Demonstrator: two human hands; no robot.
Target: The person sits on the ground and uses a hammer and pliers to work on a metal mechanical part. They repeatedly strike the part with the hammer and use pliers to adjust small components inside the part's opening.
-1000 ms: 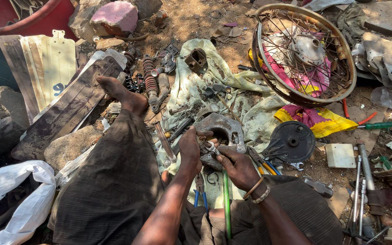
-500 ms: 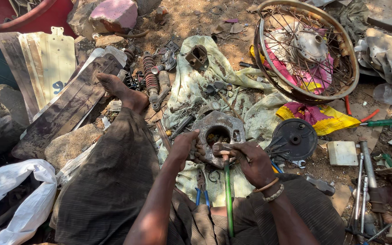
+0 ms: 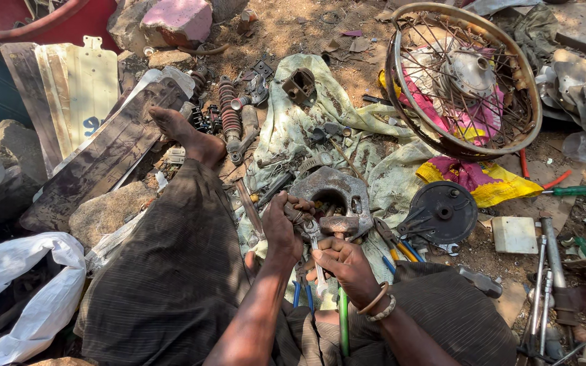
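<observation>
- The left hand [image 3: 281, 227] is closed around a small metal part at the near edge of a grey engine casing [image 3: 334, 193]; the grip appears meant to steady the part against the casing.
- The right hand [image 3: 347, 266] is curled around the handle of a hammer [image 3: 337, 225], whose rusty head sits just beside the casing's round opening; the short grip suggests close, controlled taps.
- A spanner [image 3: 315, 254] is seen between the two hands, touching the left fingers; which hand carries its weight cannot be told.
- The casing lies on a dirty pale cloth [image 3: 293, 122] spread over the ground, probably so that small parts are kept out of the dirt.
- Blue-handled pliers [image 3: 300, 293] lie on the cloth's near edge, between the person's knees, within easy reach.
- A bare foot [image 3: 183, 135] is stretched out past the cloth's left edge, beside a rusty coil spring [image 3: 228, 112].
- A spoked wheel [image 3: 462, 74] rests tilted at the cloth's far right corner, over pink and yellow fabric [image 3: 483, 177].
- A black round drum plate [image 3: 442, 213] lies just right of the casing.
- A cream plastic panel [image 3: 76, 85] with a blue mark lies at the far left, flat beside a dark plank.
- A white plastic bag [image 3: 25, 291] lies crumpled at the near left.
- A small pale square box [image 3: 514, 234] sits on the ground at the right, its label too small to be made out.
</observation>
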